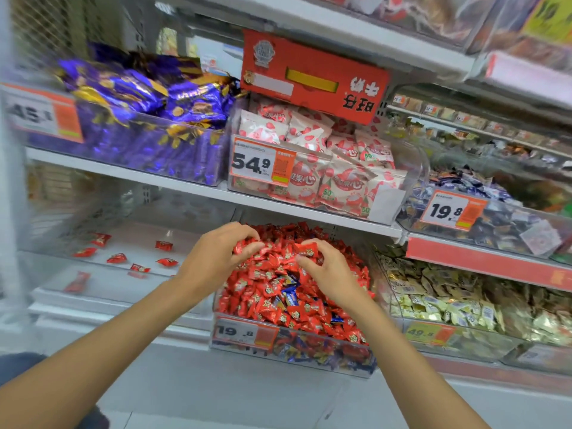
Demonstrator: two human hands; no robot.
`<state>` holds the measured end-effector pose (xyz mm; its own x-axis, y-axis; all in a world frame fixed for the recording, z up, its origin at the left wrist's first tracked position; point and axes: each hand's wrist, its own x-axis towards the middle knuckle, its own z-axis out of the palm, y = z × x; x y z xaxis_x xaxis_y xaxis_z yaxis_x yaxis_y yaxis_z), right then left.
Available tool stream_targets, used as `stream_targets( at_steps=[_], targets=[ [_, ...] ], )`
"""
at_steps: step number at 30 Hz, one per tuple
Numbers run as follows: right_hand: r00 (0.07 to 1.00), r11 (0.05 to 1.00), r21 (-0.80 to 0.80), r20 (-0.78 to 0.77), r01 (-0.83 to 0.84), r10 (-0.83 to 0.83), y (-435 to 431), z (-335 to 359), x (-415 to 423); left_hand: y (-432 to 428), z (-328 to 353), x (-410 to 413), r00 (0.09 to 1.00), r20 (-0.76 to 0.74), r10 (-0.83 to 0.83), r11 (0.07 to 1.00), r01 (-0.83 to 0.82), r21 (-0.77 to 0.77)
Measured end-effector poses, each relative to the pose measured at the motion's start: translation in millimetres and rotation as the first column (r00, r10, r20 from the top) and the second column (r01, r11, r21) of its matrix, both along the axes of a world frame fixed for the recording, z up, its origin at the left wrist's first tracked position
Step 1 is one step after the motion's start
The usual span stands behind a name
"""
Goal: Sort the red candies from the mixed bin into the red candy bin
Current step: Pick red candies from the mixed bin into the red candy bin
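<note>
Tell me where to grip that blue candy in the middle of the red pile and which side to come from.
Probably pinch the blue candy across its top face, coming straight down: red candies crowd its sides, so only the top is free. The left hand and right hand both grip red candies farther back.

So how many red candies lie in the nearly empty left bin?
7: three red candies at the back, three midway, one blurred near the front; blur may hide more.

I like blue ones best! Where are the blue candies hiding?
In the head view, the blue candies peek out among red candies in the middle of the mixed bin, just below the gap between the left hand and right hand.
</note>
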<state>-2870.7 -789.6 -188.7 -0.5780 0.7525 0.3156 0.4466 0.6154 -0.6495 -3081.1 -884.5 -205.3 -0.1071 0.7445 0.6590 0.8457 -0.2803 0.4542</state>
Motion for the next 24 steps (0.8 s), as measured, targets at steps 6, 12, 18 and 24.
stream_targets(
  at_steps=[6, 12, 18, 24],
  targets=[
    [0.981, 0.979, 0.079, 0.054, -0.190, 0.186, -15, 13, -99, -33, -2, -108, 0.974, 0.018, 0.227, 0.972, -0.225, -0.063],
    [0.942, 0.953, 0.052, 0.179, -0.298, 0.285, -9, -6, -220, -25, -32, -198, 0.924, -0.028, 0.381, 0.897, -0.376, -0.232],
    [0.828, 0.955, -0.095, 0.479, -0.281, 0.291, 11, -35, -276, -20, -62, -235, 0.913, -0.147, 0.381, 0.746, -0.397, -0.534],
    [0.869, 0.950, 0.158, 0.465, -0.268, 0.168, 20, -17, -220, -23, -49, -208, 0.963, -0.057, 0.262, 0.817, -0.252, -0.519]
  ],
)
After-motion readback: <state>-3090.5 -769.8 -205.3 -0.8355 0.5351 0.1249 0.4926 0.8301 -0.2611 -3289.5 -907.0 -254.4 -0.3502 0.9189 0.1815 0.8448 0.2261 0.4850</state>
